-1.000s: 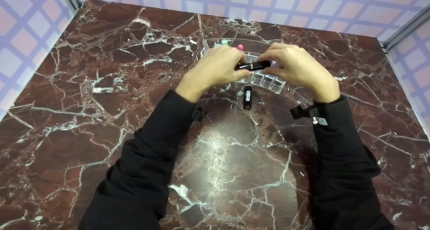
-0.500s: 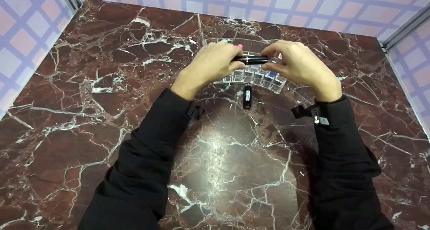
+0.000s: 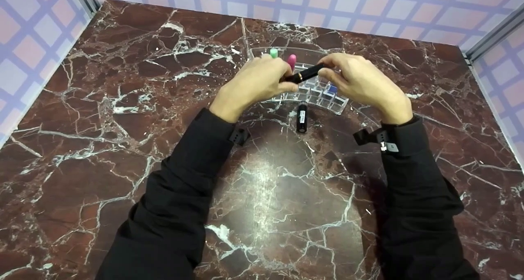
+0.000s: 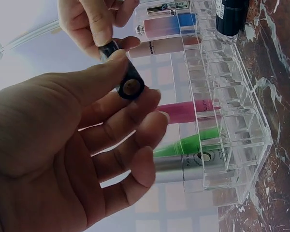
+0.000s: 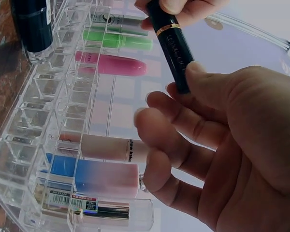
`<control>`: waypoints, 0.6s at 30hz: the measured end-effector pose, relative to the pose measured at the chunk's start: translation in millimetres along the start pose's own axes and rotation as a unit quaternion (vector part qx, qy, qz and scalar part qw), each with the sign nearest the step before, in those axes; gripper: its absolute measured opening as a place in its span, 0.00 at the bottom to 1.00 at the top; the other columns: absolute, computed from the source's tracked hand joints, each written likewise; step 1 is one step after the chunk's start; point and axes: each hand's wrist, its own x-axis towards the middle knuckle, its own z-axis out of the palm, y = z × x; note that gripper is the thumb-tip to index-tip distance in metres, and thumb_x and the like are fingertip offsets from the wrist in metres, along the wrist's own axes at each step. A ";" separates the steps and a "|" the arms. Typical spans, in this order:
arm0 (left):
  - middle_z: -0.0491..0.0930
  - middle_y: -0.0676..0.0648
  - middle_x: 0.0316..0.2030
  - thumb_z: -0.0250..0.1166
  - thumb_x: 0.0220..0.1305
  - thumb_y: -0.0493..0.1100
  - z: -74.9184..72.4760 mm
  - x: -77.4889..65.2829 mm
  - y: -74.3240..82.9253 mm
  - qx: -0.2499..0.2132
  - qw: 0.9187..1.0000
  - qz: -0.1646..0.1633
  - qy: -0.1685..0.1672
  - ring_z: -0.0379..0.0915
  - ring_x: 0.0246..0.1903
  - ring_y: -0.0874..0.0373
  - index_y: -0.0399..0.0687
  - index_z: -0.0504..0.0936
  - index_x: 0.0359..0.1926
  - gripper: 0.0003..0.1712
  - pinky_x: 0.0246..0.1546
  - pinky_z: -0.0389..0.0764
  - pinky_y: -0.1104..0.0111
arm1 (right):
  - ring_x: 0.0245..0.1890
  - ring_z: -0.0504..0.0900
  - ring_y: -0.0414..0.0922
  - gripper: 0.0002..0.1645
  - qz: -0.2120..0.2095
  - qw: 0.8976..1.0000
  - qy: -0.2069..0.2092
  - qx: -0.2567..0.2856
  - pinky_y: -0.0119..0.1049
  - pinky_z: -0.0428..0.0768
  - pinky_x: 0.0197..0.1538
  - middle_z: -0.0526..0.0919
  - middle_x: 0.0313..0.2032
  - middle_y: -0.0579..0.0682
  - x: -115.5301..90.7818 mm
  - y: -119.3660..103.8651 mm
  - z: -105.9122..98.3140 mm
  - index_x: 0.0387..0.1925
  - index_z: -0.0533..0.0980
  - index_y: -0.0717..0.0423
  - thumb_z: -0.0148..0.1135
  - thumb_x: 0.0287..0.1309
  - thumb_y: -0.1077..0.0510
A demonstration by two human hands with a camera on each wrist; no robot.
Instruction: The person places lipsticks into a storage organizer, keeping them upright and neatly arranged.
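Observation:
Between both hands is a black lipstick tube (image 3: 309, 73) with a gold band, held slantwise above a clear acrylic organizer (image 3: 339, 107). My left hand (image 3: 256, 82) pinches its left end between thumb and index finger. At the other end, the right hand (image 3: 364, 80) pinches it with thumb and index finger. In the right wrist view, pale lettering runs along the lipstick tube (image 5: 176, 53) below its band; the remaining fingers are loosely bent. The left wrist view shows the round end of the lipstick tube (image 4: 131, 88).
In the organizer stand a pink tube (image 5: 118, 65), a green tube (image 5: 121, 40), a silver tube (image 4: 171, 168), a blue-and-pink tube (image 5: 106, 176) and others. A black tube with a white label (image 3: 301, 118) lies on the marbled table in front of it.
The lipstick tube has gone from nearly level to slanting, its right end now farther from me. Both hands keep their pinch and have shifted only slightly. The tube on the table stays put.

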 end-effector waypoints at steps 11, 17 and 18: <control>0.79 0.49 0.33 0.59 0.77 0.57 4.5 2.6 -0.1 0.015 0.999 0.016 -0.025 0.69 0.26 0.59 0.46 0.83 0.51 0.20 0.28 0.72 0.69 | 0.28 0.76 0.45 0.26 0.056 0.998 -0.003 0.019 0.35 0.75 0.31 0.83 0.40 0.56 2.7 -4.4 1.7 0.57 0.77 0.59 0.44 0.81 0.43; 0.79 0.51 0.30 0.59 0.76 0.59 8.1 4.8 1.0 0.004 0.997 0.048 -0.055 0.68 0.23 0.60 0.45 0.84 0.49 0.22 0.27 0.72 0.70 | 0.30 0.76 0.46 0.27 0.061 0.998 0.010 0.022 0.40 0.75 0.37 0.83 0.40 0.56 4.3 -5.6 3.6 0.55 0.78 0.59 0.43 0.82 0.43; 0.79 0.50 0.30 0.59 0.76 0.59 8.6 5.1 1.0 0.001 0.997 0.055 -0.059 0.67 0.23 0.61 0.44 0.84 0.49 0.23 0.27 0.71 0.70 | 0.31 0.75 0.46 0.27 0.060 0.998 0.012 0.022 0.41 0.75 0.38 0.82 0.39 0.56 4.5 -5.6 4.1 0.54 0.78 0.60 0.43 0.82 0.43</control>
